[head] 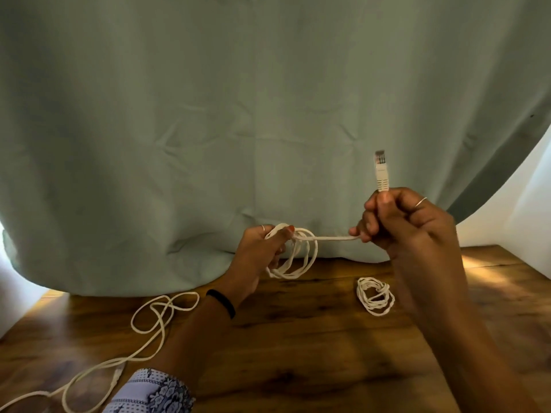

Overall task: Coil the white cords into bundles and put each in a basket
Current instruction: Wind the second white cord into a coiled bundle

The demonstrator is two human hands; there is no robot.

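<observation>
My left hand [262, 251] grips a coil of white cord [301, 257] that hangs in several loops above the wooden table [298, 353]. A short taut stretch of the same cord runs right to my right hand [399, 222], which is closed around the cord's end. Its plug [381, 171] sticks up out of that fist. A finished white bundle [375, 296] lies on the table under my right forearm. A loose white cord [155, 323] sprawls in open loops at the left and trails off the lower left corner. No basket is in view.
A pale green cloth [268, 114] hangs behind the table and fills the upper view. White wall [530, 204] shows at the right. The table's far right corner [504, 248] lies close to that wall.
</observation>
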